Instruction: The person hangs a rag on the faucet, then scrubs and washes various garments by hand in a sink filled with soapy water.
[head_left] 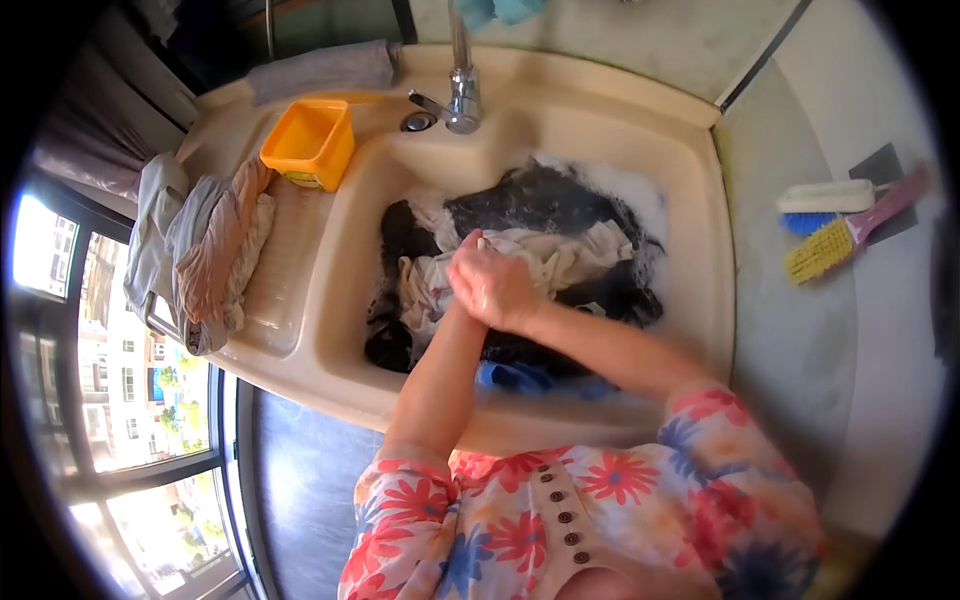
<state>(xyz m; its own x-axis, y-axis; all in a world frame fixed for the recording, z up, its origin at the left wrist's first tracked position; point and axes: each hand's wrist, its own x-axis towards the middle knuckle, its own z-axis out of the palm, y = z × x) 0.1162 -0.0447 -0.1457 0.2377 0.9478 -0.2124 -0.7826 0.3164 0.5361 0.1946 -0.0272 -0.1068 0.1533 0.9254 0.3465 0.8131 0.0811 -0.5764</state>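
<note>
Over the basin, my right hand (508, 292) is closed and pressed against my left hand (464, 276), which it partly covers. The fingers of both hands are curled together; what they hold, if anything, is hidden. Directly beneath and beyond them is a wet, pale garment (575, 258), bunched up, with a pinkish, patterned part on the left. Dark clothes (535, 200) lie around it in the soapy water. A blue cloth (515, 377) shows near the basin's front edge, below my forearms.
The beige sink (716, 300) has a chrome faucet (462, 100) at the back. On its left drainboard stand a yellow-orange tub (312, 140) and a pile of wet clothes (205, 240). A grey cloth (325, 72) lies on the rear rim. Brushes (822, 252) hang on the right wall.
</note>
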